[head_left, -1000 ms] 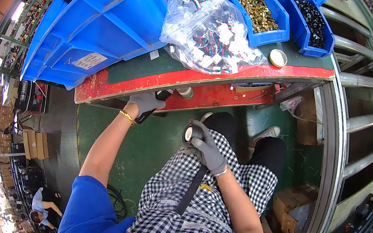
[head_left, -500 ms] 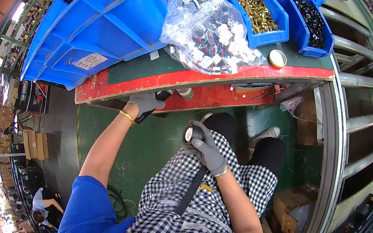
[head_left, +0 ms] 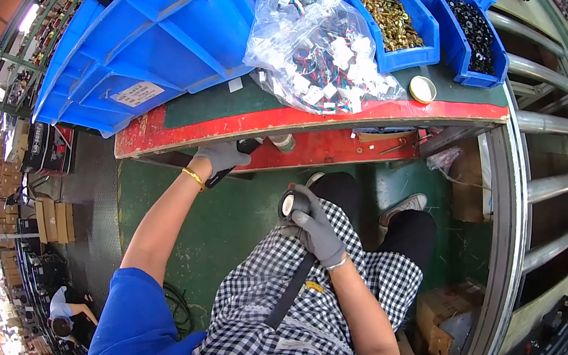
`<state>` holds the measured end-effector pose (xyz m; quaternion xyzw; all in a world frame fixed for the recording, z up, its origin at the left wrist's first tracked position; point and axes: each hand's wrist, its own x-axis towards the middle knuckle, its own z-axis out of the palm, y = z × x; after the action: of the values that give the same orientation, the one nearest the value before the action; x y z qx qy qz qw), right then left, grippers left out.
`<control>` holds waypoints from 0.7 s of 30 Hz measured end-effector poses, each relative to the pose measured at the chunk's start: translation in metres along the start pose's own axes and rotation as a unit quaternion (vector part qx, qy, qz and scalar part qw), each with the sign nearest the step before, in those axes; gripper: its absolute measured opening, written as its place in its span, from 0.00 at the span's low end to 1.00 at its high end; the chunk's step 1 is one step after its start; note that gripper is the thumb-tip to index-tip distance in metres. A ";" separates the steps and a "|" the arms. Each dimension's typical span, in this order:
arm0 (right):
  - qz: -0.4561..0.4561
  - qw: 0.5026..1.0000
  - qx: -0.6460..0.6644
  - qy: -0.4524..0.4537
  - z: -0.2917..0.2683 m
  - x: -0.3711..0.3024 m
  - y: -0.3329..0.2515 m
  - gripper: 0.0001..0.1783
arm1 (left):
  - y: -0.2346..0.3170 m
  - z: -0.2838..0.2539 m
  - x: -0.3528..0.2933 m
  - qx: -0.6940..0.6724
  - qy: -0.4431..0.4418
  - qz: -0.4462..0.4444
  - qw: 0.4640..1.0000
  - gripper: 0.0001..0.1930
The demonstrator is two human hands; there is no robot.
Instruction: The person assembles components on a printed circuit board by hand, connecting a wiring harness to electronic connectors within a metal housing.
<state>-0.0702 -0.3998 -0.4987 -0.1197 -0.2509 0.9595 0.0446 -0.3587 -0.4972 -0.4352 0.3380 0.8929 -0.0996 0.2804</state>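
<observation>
My left hand, in a grey glove, is closed round a dark, bar-like object just below the table's front edge. The kind of that object cannot be made out, as my fingers cover much of it. Over my lap, my right hand, gloved in grey too, grips a roll of black tape with a pale core turned to the left. A flat black strip runs down from under the right hand across the checked apron. Whether it joins the roll is hidden.
On the red-edged table lie a clear bag of wire connectors, blue bins of brass-coloured parts and black parts, and a small round lid. A large blue crate stands left; metal rollers run right.
</observation>
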 end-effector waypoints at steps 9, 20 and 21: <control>-0.006 1.000 -0.005 0.004 0.000 0.000 0.000 0.37 | 0.003 -0.007 -0.003 -0.014 -0.021 0.004 1.000 0.50; 0.004 1.000 0.005 0.009 0.003 -0.001 -0.003 0.37 | 0.006 -0.013 -0.009 -0.019 -0.004 0.013 1.000 0.49; 0.003 1.000 0.010 0.008 0.003 -0.001 -0.003 0.37 | 0.007 -0.014 -0.009 -0.032 -0.019 0.012 0.999 0.48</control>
<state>-0.0698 -0.3986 -0.4949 -0.1280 -0.2409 0.9610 0.0455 -0.3544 -0.4916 -0.4182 0.3373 0.8861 -0.0743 0.3091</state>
